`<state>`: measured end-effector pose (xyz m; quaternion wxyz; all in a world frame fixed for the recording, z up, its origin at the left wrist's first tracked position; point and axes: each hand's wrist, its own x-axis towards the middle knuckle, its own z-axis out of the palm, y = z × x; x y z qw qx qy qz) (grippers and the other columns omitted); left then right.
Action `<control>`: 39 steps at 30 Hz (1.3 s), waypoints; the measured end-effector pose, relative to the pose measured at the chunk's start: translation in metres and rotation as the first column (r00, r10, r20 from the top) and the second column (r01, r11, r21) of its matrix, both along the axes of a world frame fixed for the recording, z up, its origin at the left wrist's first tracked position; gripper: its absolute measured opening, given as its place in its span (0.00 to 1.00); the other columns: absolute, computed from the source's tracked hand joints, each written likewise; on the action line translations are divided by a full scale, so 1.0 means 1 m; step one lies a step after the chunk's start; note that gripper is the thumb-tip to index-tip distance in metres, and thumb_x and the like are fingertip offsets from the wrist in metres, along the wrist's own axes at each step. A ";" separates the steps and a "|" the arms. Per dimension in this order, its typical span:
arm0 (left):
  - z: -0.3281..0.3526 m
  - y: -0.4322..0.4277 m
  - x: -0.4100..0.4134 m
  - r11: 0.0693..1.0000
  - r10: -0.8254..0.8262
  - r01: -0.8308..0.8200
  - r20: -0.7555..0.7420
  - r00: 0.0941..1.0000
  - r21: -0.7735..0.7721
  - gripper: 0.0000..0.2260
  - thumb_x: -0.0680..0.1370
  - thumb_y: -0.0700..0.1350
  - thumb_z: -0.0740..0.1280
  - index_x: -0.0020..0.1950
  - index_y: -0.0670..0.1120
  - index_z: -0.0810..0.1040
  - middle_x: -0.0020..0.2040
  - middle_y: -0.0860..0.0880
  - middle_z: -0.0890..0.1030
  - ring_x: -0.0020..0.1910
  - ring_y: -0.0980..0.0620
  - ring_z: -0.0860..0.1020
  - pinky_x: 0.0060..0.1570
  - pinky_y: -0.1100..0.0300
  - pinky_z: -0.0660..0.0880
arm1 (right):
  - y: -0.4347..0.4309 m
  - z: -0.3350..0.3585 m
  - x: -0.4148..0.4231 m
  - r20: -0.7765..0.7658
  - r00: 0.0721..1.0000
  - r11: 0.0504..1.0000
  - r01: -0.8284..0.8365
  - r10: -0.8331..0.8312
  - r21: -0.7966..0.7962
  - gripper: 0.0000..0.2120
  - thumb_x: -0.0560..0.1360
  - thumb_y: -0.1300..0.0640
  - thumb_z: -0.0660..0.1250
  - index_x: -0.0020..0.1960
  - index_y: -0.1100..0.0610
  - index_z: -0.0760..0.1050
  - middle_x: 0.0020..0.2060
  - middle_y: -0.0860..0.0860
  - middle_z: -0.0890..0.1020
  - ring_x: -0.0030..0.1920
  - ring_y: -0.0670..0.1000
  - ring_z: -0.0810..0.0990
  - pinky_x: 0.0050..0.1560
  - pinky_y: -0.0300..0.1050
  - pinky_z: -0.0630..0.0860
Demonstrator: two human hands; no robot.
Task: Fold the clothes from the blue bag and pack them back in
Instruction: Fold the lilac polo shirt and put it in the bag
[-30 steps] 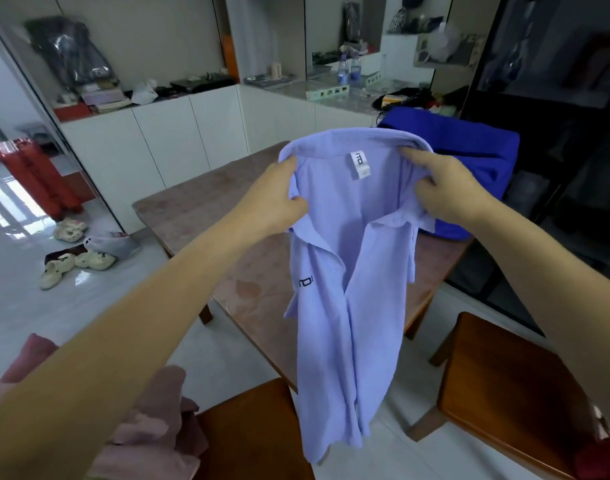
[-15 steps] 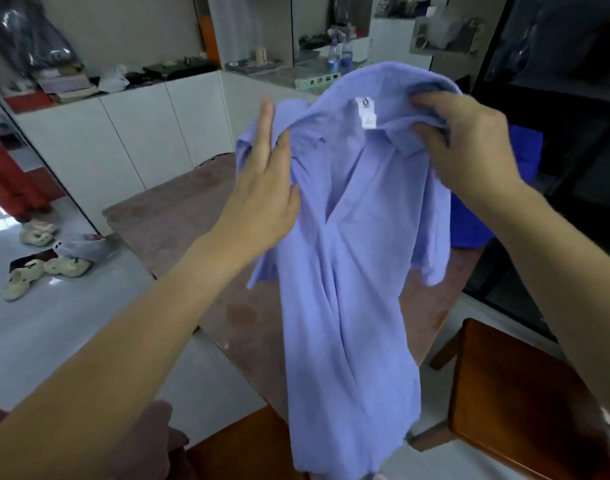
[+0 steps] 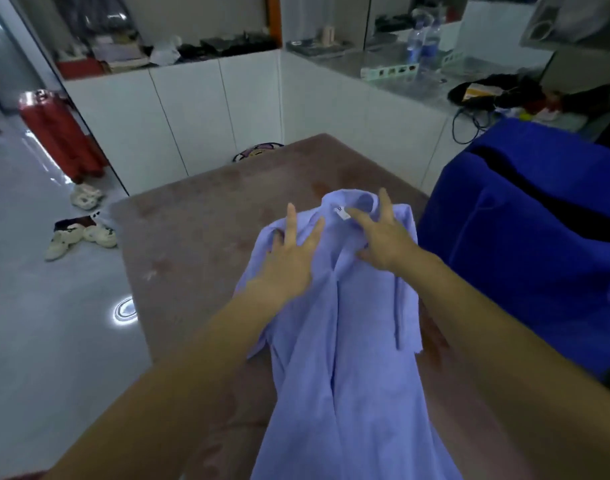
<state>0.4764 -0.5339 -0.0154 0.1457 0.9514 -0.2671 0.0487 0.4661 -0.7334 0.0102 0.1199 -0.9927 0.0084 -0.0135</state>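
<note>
- Head view: the lilac shirt (image 3: 348,341) lies front-up on the brown table (image 3: 199,237), with its collar at the far end and its hem spilling over the near edge.
- The left hand (image 3: 289,261) presses on the left shoulder, fingers straight and splayed. The right hand (image 3: 383,237) is at the collar, fingers spread and loose, gripping nothing.
- The blue bag (image 3: 521,220) sits on the right, just beside the shirt.
- My read is that it's early days: the shirt is laid out, there's no fold yet, and I can't see anything packed.

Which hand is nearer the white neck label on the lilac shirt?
Right. The right hand has a fingertip just beside the label; the left hand rests farther left, on the shoulder of the shirt.
</note>
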 end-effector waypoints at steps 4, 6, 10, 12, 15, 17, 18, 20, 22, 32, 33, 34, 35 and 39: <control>-0.067 0.005 0.003 0.990 0.059 -0.042 -0.126 0.990 0.135 0.39 0.78 0.47 0.63 0.74 0.54 0.34 0.75 0.37 0.36 0.72 0.34 0.58 0.59 0.48 0.68 | -0.009 -0.093 -0.011 -0.176 0.984 0.999 0.039 -0.040 -0.010 0.40 0.73 0.40 0.66 0.76 0.39 0.44 0.74 0.57 0.33 0.75 0.63 0.50 0.68 0.63 0.58; -0.099 0.022 0.000 0.966 0.229 -0.206 -0.144 0.963 0.158 0.35 0.79 0.50 0.61 0.77 0.50 0.40 0.76 0.36 0.39 0.73 0.35 0.57 0.64 0.45 0.66 | -0.023 -0.126 -0.032 -0.125 0.988 0.995 0.094 -0.096 -0.023 0.35 0.76 0.40 0.60 0.77 0.44 0.46 0.76 0.58 0.40 0.74 0.63 0.54 0.68 0.61 0.59; -0.129 0.060 0.016 0.855 0.509 -0.517 -0.239 0.827 0.030 0.30 0.78 0.43 0.60 0.76 0.36 0.51 0.73 0.32 0.59 0.71 0.34 0.60 0.68 0.43 0.60 | -0.068 -0.145 -0.056 0.016 0.961 0.961 0.275 -0.276 0.033 0.24 0.80 0.49 0.56 0.75 0.50 0.58 0.75 0.59 0.56 0.66 0.65 0.68 0.63 0.58 0.67; -0.136 0.071 0.021 0.794 0.598 -0.607 -0.231 0.767 0.037 0.29 0.78 0.41 0.60 0.75 0.36 0.53 0.69 0.33 0.66 0.67 0.33 0.65 0.66 0.42 0.62 | -0.087 -0.154 -0.062 -0.007 0.936 0.936 0.351 -0.351 -0.005 0.23 0.80 0.54 0.58 0.75 0.53 0.60 0.72 0.63 0.60 0.67 0.66 0.66 0.65 0.58 0.66; -0.136 0.076 0.018 0.797 0.601 -0.596 -0.211 0.771 0.097 0.22 0.77 0.39 0.59 0.70 0.38 0.61 0.61 0.33 0.72 0.59 0.32 0.71 0.56 0.43 0.67 | -0.102 -0.170 -0.065 0.030 0.916 0.915 0.401 -0.400 -0.055 0.23 0.79 0.58 0.57 0.74 0.54 0.63 0.60 0.71 0.69 0.55 0.69 0.73 0.55 0.59 0.72; -0.126 0.081 0.018 0.831 0.553 -0.552 -0.205 0.808 0.067 0.13 0.77 0.38 0.57 0.60 0.40 0.66 0.55 0.34 0.75 0.53 0.32 0.74 0.48 0.45 0.69 | -0.102 -0.163 -0.061 -0.077 0.938 0.940 0.333 -0.338 -0.072 0.25 0.79 0.59 0.51 0.76 0.50 0.57 0.59 0.68 0.71 0.54 0.66 0.74 0.56 0.57 0.72; -0.121 0.086 0.021 0.847 0.525 -0.532 -0.190 0.829 0.018 0.10 0.77 0.38 0.57 0.58 0.40 0.66 0.54 0.33 0.75 0.51 0.32 0.75 0.46 0.45 0.69 | -0.103 -0.157 -0.058 -0.167 0.941 0.955 0.284 -0.295 -0.086 0.26 0.79 0.60 0.52 0.76 0.49 0.55 0.60 0.67 0.70 0.55 0.66 0.74 0.57 0.56 0.71; -0.105 0.096 0.032 0.847 0.520 -0.527 -0.096 0.849 -0.072 0.11 0.77 0.36 0.56 0.59 0.39 0.68 0.56 0.32 0.74 0.51 0.31 0.75 0.48 0.43 0.71 | -0.112 -0.137 -0.049 -0.121 0.938 0.946 0.318 -0.324 -0.069 0.23 0.80 0.60 0.53 0.74 0.52 0.60 0.61 0.66 0.71 0.57 0.66 0.74 0.59 0.56 0.69; -0.085 0.107 0.046 0.807 0.586 -0.581 0.022 0.810 -0.104 0.17 0.76 0.34 0.56 0.64 0.39 0.68 0.58 0.32 0.74 0.54 0.31 0.74 0.52 0.40 0.71 | -0.127 -0.119 -0.042 0.004 0.910 0.910 0.414 -0.414 0.034 0.20 0.80 0.62 0.55 0.71 0.56 0.65 0.60 0.67 0.73 0.57 0.68 0.74 0.58 0.56 0.71; -0.107 0.076 -0.120 0.970 0.058 -0.127 -0.311 0.949 -0.207 0.42 0.68 0.63 0.64 0.74 0.38 0.61 0.70 0.37 0.66 0.68 0.38 0.66 0.64 0.42 0.68 | -0.031 -0.127 -0.212 -0.054 0.995 0.956 0.099 -0.087 0.278 0.37 0.70 0.31 0.59 0.74 0.47 0.60 0.73 0.58 0.64 0.71 0.58 0.66 0.66 0.54 0.66; -0.112 0.077 -0.149 0.974 0.047 -0.121 -0.350 0.936 -0.193 0.45 0.67 0.68 0.62 0.74 0.40 0.60 0.70 0.38 0.66 0.69 0.39 0.66 0.65 0.44 0.68 | -0.021 -0.131 -0.236 -0.045 0.998 0.960 0.060 -0.050 0.274 0.38 0.70 0.28 0.56 0.74 0.46 0.60 0.72 0.57 0.65 0.70 0.57 0.67 0.65 0.55 0.67; -0.118 0.080 -0.175 0.978 0.043 -0.116 -0.378 0.925 -0.171 0.48 0.65 0.72 0.61 0.75 0.41 0.60 0.71 0.39 0.65 0.70 0.40 0.66 0.66 0.45 0.67 | -0.012 -0.135 -0.256 -0.060 0.998 0.960 0.050 -0.034 0.274 0.40 0.68 0.24 0.53 0.74 0.46 0.60 0.72 0.56 0.65 0.70 0.56 0.66 0.65 0.56 0.67; -0.124 0.084 -0.196 0.986 0.043 -0.103 -0.390 0.920 -0.134 0.49 0.65 0.75 0.58 0.75 0.42 0.59 0.72 0.40 0.64 0.70 0.41 0.65 0.66 0.45 0.66 | -0.005 -0.139 -0.273 -0.117 0.992 0.956 0.081 -0.049 0.283 0.45 0.65 0.21 0.51 0.74 0.45 0.57 0.73 0.52 0.62 0.71 0.53 0.63 0.67 0.56 0.65; -0.143 0.101 -0.241 0.996 0.073 -0.087 -0.288 0.955 -0.035 0.35 0.73 0.68 0.57 0.67 0.43 0.72 0.67 0.43 0.73 0.64 0.40 0.73 0.60 0.43 0.73 | 0.014 -0.156 -0.307 -0.233 0.946 0.932 0.278 -0.224 0.234 0.52 0.60 0.24 0.61 0.73 0.57 0.61 0.73 0.52 0.61 0.73 0.53 0.60 0.71 0.52 0.59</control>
